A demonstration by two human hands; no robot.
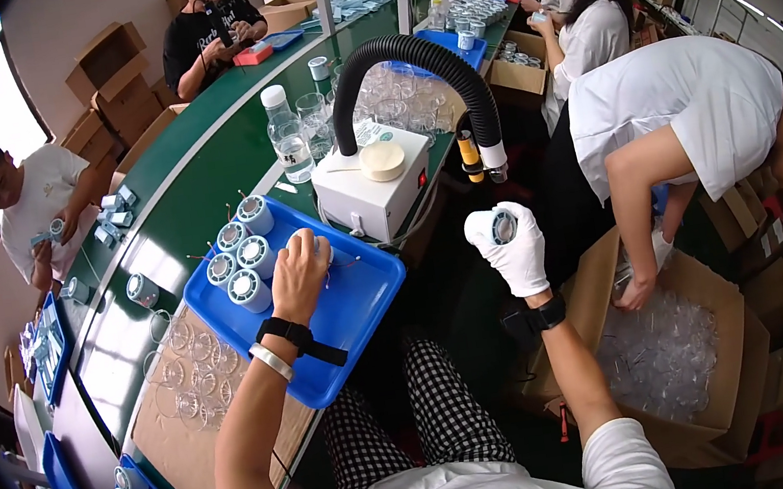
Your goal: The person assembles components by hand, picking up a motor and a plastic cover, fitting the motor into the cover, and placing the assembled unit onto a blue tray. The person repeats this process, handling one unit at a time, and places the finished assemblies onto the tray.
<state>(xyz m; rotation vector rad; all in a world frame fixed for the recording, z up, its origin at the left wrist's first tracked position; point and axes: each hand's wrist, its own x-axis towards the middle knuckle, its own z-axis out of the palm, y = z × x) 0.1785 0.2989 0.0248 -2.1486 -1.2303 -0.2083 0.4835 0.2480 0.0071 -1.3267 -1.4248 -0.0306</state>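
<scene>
My bare left hand (300,274) is over the blue tray (368,292), fingers closed round a light blue cylindrical housing (321,250) that they mostly cover. Thin wires show beside it. Several similar housings (247,288), with ringed round ends and wires, stand together in the tray's far left part. In a white glove, my right hand (519,252) holds another light blue cylindrical housing (498,227) up in the air, right of the tray, its round end showing. Each wrist wears a black strap.
A white box with a bent black hose (415,48) stands behind the tray. Clear cups (192,370) sit on cardboard at left; a bottle (292,149) stands farther back. On the right, a person bends over a carton (609,315) of clear parts. Other people work along the green bench (182,153).
</scene>
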